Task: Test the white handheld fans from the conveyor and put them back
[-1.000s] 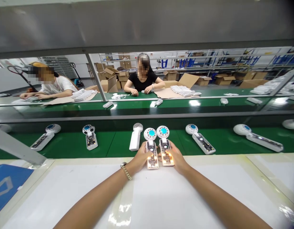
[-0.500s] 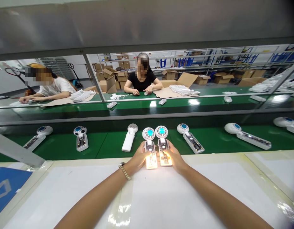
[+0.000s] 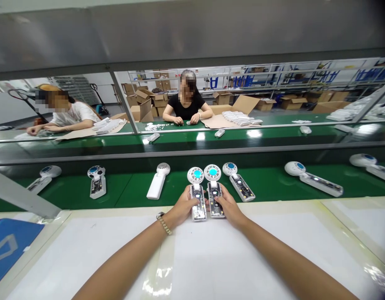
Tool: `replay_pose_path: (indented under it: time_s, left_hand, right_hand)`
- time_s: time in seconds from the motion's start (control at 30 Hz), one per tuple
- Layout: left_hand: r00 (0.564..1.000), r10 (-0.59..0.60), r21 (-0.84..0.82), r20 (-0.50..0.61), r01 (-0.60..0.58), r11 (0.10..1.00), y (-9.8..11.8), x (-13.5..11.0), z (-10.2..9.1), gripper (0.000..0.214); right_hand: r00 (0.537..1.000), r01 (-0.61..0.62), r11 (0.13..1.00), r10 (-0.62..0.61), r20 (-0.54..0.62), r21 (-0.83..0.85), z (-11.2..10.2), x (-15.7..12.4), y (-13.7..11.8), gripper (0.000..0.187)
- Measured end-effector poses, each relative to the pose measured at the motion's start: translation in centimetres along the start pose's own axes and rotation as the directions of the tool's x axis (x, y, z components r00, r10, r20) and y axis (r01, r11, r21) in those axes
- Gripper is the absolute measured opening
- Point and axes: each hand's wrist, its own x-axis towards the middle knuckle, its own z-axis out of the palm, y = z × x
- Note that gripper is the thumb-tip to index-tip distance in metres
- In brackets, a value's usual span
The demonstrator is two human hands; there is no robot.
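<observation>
While left hand (image 3: 182, 204) grips one device (image 3: 198, 211), right hand (image 3: 230, 206) clasps another device (image 3: 216, 211); both closed.

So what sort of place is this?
Probably a factory assembly line: white devices, several with circuit boards showing, lie spaced along a green belt; two people work across from it; cardboard boxes stand behind them.

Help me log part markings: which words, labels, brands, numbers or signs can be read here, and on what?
None can be read.
Left fan: any markings too small to read.
Right fan: likewise too small.
Blue panel, lower left: a pale outlined shape, no readable words.
Cardboard boxes behind: too small and blurred.
</observation>
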Motion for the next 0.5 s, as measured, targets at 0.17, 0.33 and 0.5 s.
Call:
replay_pose_path:
  time_s: [0.17,0.33,0.5]
  left_hand:
    - [0.998,0.038,-0.017,0.05,-0.037,0.999,-0.2,0.0,-0.3,0.051]
    - [0.995,0.017,0.051,0.099,-0.022,0.998,0.0,-0.3,-0.4,0.055]
    - [0.99,0.031,0.054,0.136,-0.039,0.998,0.2,-0.4,-0.5,0.059]
  right_hand:
    - [0.999,0.014,0.999,-0.015,0.034,0.045,-0.1,-0.2,0.1,0.053]
    - [0.992,0.043,0.996,-0.052,0.115,0.078,-0.2,-0.8,0.1,0.056]
    - [0.987,0.094,0.995,-0.099,0.124,0.042,-0.2,-1.2,0.1,0.06]
